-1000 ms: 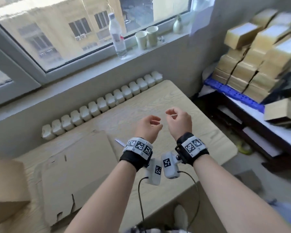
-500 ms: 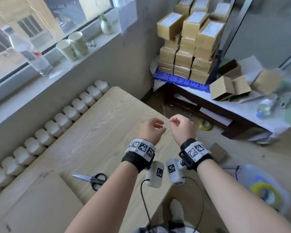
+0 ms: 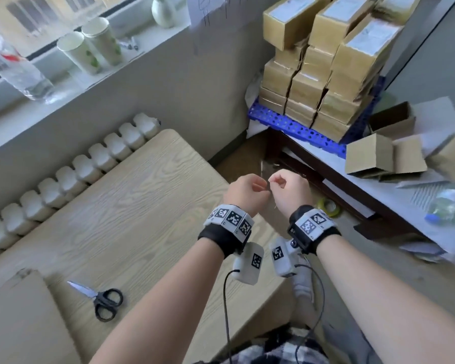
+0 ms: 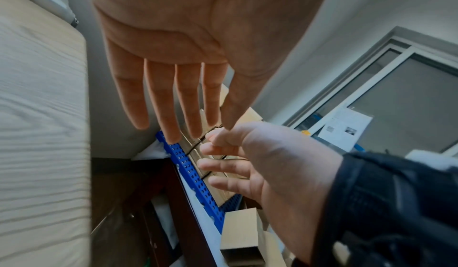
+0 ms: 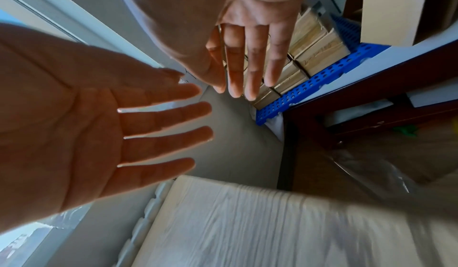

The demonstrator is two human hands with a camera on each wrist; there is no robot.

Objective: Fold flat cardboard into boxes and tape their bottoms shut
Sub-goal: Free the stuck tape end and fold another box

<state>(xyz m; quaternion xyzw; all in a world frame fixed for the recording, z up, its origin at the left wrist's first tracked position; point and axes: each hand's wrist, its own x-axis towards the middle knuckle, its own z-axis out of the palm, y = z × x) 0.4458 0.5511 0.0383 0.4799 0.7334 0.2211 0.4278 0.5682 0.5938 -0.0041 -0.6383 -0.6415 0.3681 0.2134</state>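
Note:
My left hand (image 3: 244,193) and right hand (image 3: 289,191) are raised side by side over the right end of the wooden table (image 3: 132,206), almost touching. Neither holds anything. In the left wrist view the left hand (image 4: 173,95) has straight fingers, and the right hand (image 4: 260,163) is loosely curled beside it. The right wrist view shows the right hand (image 5: 247,56) with straight fingers and the left hand (image 5: 99,124) with spread fingers. A sheet of flat cardboard (image 3: 19,319) lies at the table's near left. Black scissors (image 3: 100,298) lie beside it.
Taped boxes (image 3: 323,61) are stacked on a blue perforated tray (image 3: 294,127) on a side shelf at the right. Open folded boxes (image 3: 378,156) lie near them. A tape roll (image 3: 329,207) lies on the floor. Cups (image 3: 90,48) and a bottle (image 3: 19,72) stand on the windowsill.
The head view has swung to the right, so the flat cardboard slid to the lower left and the stacked boxes came into view. My hands stay together in front, empty.

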